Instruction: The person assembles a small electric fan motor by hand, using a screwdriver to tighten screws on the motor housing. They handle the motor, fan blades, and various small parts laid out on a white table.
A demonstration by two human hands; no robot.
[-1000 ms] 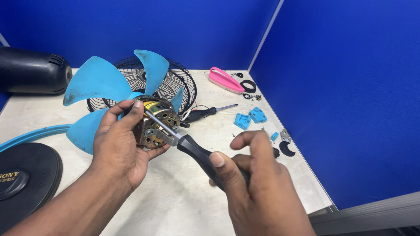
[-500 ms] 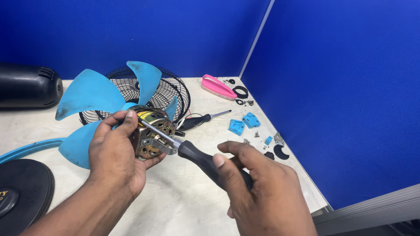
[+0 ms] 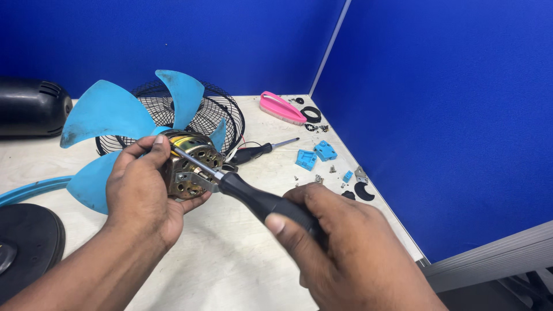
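Starting at the far left, a black round base (image 3: 23, 239) lies flat at the table's edge, with a curved blue ring (image 3: 29, 190) beside it and a black rounded housing (image 3: 31, 106) against the blue partition behind. Next come the blue fan blades (image 3: 103, 112), standing in front of a black wire guard (image 3: 222, 112). The left hand (image 3: 141, 193) is closed around a metal fan motor (image 3: 193, 167), fingers curled over its top and thumb under it, holding it just above the table. A screwdriver (image 3: 253, 198) with a black handle runs from the motor down to the right hand (image 3: 345, 250), which grips the handle tightly, thumb pressed along it; its metal tip rests on the motor by the left fingertips. Behind lies a second screwdriver (image 3: 259, 151). Further right sit a pink brush (image 3: 281, 108), two small blue plastic blocks (image 3: 315, 154), scattered screws and black washers near the table's corner. No packages or signs show.
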